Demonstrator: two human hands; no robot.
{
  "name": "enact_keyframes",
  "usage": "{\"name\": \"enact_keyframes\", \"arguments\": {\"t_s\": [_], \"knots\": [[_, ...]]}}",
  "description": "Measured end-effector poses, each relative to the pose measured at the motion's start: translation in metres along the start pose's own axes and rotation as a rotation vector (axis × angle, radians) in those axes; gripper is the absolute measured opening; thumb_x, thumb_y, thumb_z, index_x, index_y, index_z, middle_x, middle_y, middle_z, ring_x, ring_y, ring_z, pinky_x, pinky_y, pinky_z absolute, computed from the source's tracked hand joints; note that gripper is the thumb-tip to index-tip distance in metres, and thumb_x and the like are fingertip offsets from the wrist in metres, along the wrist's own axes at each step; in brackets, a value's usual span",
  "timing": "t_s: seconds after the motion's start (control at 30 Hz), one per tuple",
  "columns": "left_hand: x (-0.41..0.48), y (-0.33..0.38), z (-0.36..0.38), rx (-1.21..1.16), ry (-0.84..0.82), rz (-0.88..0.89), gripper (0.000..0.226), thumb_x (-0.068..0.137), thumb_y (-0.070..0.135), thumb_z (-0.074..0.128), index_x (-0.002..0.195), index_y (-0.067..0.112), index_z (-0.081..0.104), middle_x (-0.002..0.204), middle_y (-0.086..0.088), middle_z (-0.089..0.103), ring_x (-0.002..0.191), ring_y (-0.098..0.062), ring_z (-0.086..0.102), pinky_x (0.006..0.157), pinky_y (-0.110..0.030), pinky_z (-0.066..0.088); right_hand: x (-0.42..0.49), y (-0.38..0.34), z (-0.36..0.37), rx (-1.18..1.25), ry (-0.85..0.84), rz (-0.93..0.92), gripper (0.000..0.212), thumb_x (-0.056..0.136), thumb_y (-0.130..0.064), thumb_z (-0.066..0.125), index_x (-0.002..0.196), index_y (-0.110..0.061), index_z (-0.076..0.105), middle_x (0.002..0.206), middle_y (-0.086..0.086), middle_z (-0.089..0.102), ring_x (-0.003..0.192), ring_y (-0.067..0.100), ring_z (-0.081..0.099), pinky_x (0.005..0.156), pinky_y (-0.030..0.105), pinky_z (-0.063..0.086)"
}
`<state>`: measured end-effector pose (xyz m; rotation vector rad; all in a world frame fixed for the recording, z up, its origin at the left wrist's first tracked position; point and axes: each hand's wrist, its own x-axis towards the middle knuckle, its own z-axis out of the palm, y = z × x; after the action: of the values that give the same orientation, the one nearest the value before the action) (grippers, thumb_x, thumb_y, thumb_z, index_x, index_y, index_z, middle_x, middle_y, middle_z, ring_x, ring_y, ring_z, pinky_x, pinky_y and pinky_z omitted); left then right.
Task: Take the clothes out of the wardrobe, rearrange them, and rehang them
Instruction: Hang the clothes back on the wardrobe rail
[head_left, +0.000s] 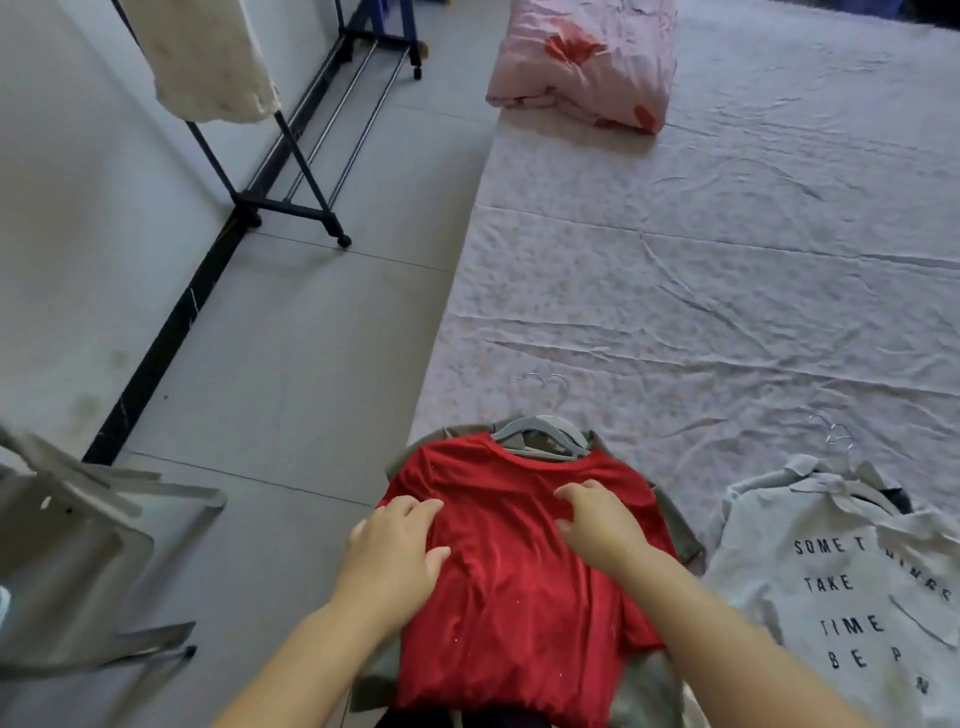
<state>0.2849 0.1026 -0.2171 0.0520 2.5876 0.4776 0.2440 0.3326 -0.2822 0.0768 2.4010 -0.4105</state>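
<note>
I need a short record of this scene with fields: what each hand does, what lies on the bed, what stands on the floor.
Left hand: rests flat on the red T-shirt
Right hand: fingers bent, tips on the same shirt; pinch unclear
Under the shirt: olive garment on grey hangers
Right of it: white T-shirt with black letters
Far end of bed: pink flowered pillow
Grey tiled floor: black metal clothes rack
</note>
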Motion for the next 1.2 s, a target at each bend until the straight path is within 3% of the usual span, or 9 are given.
{"name": "enact_keyframes", "arguments": {"t_s": [0.13,0.27,0.37,0.7,0.87,0.97,1.1,1.2], "knots": [[0.050,0.003,0.019,0.017,-0.057,-0.047,0.052,0.091,0.041,0.047,0.140,0.027,0.033,0.133,0.007,0.043,0.122,-0.015,0.042,0.102,-0.029,0.032,0.081,0.014,0.000,-0.028,-0.049,0.006,0.041,0.082,-0.019,0.052,0.122,-0.014,0.056,0.126,0.011,0.052,0.117,0.029,0.050,0.096,0.036,0.043],[0.096,0.007,0.042,0.025,-0.098,-0.061,0.052,0.092,0.041,0.047,0.140,0.027,0.034,0.133,0.007,0.042,0.123,-0.015,0.042,0.102,-0.030,0.032,0.146,0.030,0.007,-0.048,-0.032,0.026,0.043,0.084,-0.012,0.048,0.127,-0.014,0.053,0.128,0.013,0.052,0.114,0.033,0.052,0.092,0.039,0.046],[0.119,0.009,0.056,0.034,-0.096,-0.050,0.051,0.092,0.041,0.046,0.140,0.028,0.033,0.132,0.008,0.042,0.121,-0.014,0.042,0.101,-0.029,0.030,0.182,0.039,0.018,-0.099,0.007,0.042,0.032,0.085,-0.012,0.049,0.117,-0.009,0.050,0.122,0.014,0.054,0.109,0.035,0.053,0.086,0.039,0.044],[0.107,0.008,0.071,0.033,-0.113,-0.080,0.050,0.094,0.039,0.044,0.141,0.028,0.031,0.132,0.008,0.040,0.121,-0.014,0.040,0.103,-0.029,0.027,0.187,0.045,0.035,-0.051,0.241,0.046,0.027,0.089,-0.015,0.053,0.115,-0.010,0.058,0.113,0.017,0.056,0.102,0.037,0.054,0.082,0.041,0.042],[0.067,0.016,0.057,-0.011,-0.034,-0.078,0.051,0.095,0.037,0.041,0.143,0.027,0.026,0.133,0.009,0.038,0.121,-0.012,0.039,0.104,-0.027,0.025,0.121,0.024,0.014,0.074,0.398,-0.256,0.016,0.079,-0.006,0.066,0.096,-0.005,0.066,0.096,0.013,0.059,0.086,0.036,0.058,0.059,0.037,0.045],[0.038,0.017,0.038,-0.057,0.073,-0.094,0.053,0.095,0.036,0.041,0.144,0.027,0.022,0.134,0.010,0.037,0.121,-0.010,0.039,0.104,-0.024,0.027,0.069,-0.004,-0.001,0.031,0.441,-0.499,0.026,0.064,0.002,0.077,0.084,-0.009,0.065,0.081,0.007,0.059,0.068,0.032,0.061,0.041,0.033,0.046],[-0.012,0.012,0.012,-0.156,0.270,-0.168,0.058,0.094,0.034,0.045,0.146,0.027,0.020,0.141,0.010,0.031,0.126,-0.009,0.035,0.105,-0.022,0.026,0.003,-0.054,-0.021,0.066,0.429,-0.689,0.027,0.063,-0.001,0.078,0.082,-0.015,0.066,0.078,-0.001,0.058,0.064,0.020,0.059,0.043,0.024,0.042],[-0.058,-0.004,-0.004,-0.165,0.460,-0.204,0.063,0.084,0.032,0.064,0.139,0.022,0.037,0.133,0.001,0.047,0.122,-0.019,0.047,0.102,-0.028,0.034,-0.050,-0.095,-0.028,0.107,0.376,-0.831,0.019,0.070,-0.015,0.068,0.085,-0.025,0.064,0.078,-0.015,0.051,0.064,0.002,0.049,0.051,0.015,0.039]]}}
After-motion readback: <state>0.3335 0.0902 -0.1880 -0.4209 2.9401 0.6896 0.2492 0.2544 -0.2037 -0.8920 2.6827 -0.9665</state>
